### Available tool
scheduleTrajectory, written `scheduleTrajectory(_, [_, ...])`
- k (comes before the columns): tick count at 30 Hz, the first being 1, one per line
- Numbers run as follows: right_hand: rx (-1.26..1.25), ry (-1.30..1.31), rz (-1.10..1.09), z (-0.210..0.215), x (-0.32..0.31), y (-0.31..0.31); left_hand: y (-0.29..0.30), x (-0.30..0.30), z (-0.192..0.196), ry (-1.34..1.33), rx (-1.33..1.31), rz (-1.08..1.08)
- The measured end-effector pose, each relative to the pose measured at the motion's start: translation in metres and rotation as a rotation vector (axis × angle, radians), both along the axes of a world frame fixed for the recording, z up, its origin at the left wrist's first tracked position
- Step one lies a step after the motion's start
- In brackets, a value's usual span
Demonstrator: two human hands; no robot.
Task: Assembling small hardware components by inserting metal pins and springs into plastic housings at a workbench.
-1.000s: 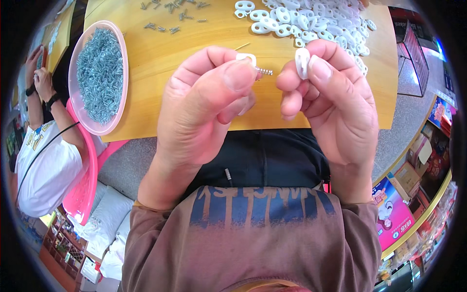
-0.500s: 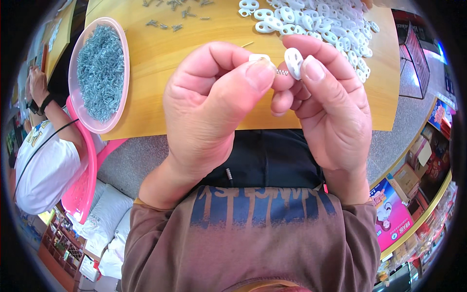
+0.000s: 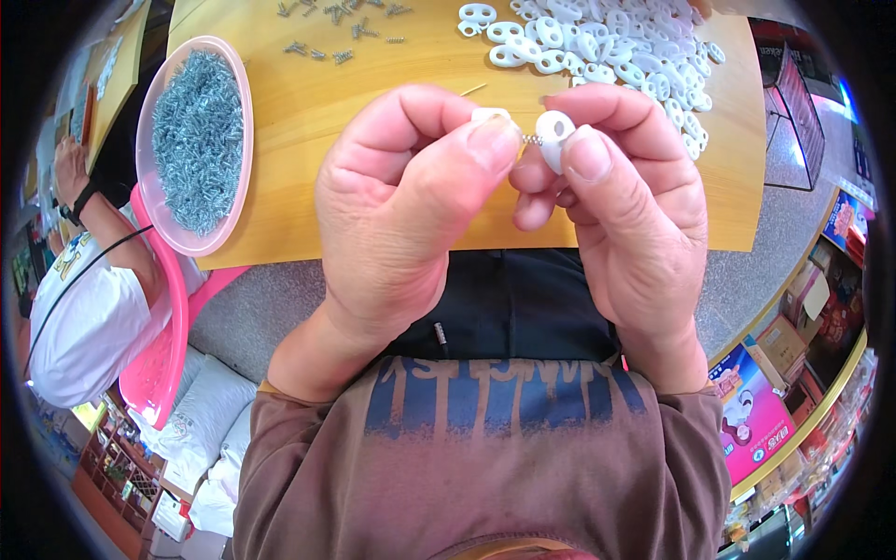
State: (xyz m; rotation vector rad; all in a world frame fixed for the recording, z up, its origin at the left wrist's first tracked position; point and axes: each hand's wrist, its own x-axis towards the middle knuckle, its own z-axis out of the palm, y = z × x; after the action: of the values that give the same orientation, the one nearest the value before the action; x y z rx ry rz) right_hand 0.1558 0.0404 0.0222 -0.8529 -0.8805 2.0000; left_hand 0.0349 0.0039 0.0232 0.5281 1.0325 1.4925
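Note:
My left hand [image 3: 397, 205] pinches a small white plastic piece [image 3: 489, 114] between thumb and forefinger. A short metal spring [image 3: 532, 140] sticks out from these fingertips toward the right. In my right hand [image 3: 644, 210], thumb and fingers grip an oval white two-hole cord lock piece [image 3: 552, 152], with one hole showing and the rest partly behind the thumb. The spring's right end meets the cord lock piece's edge; whether it sits inside cannot be made out. Both hands are held above the table's near edge.
A pink oval bowl [image 3: 247, 173] full of springs stands on the wooden table [image 3: 289, 187] at left. Loose springs [image 3: 359, 31] lie at the far side, white two-hole pieces [image 3: 607, 42] are heaped far right. Another person's arm [image 3: 121, 224] and a pink chair [image 3: 168, 345] are at left.
The cord lock piece has turned in my right fingers and shifted slightly left, against the spring. My right thumb has dropped a little. My left hand has barely moved.

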Motion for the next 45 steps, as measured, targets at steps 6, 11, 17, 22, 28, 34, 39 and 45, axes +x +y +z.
scheduleTrajectory(6, [0.037,0.023,0.019,-0.004,0.002,0.001,0.000,-0.003,0.000,0.009,-0.033,-0.064])
scheduleTrajectory(11, [0.073,0.004,-0.046,-0.003,-0.002,-0.001,0.000,-0.001,-0.002,0.011,0.000,-0.050])
scheduleTrajectory(17, [0.123,-0.033,-0.083,-0.004,-0.003,-0.002,0.000,0.000,-0.004,0.017,0.014,-0.035])
scheduleTrajectory(22, [0.161,-0.046,-0.120,-0.006,-0.006,-0.004,0.000,0.001,-0.006,0.043,0.023,-0.018])
scheduleTrajectory(28, [0.183,-0.083,-0.139,-0.007,-0.007,-0.005,0.000,0.003,-0.006,0.037,0.002,-0.004])
scheduleTrajectory(34, [0.150,-0.039,-0.115,-0.008,-0.007,-0.006,-0.001,0.006,-0.009,-0.028,-0.009,-0.038])
scheduleTrajectory(39, [0.212,-0.033,-0.072,-0.011,-0.003,-0.008,-0.001,0.006,-0.008,-0.061,-0.046,-0.013])
scheduleTrajectory(45, [0.258,-0.060,-0.080,-0.012,0.000,-0.008,-0.005,0.006,-0.008,0.007,-0.139,0.013])
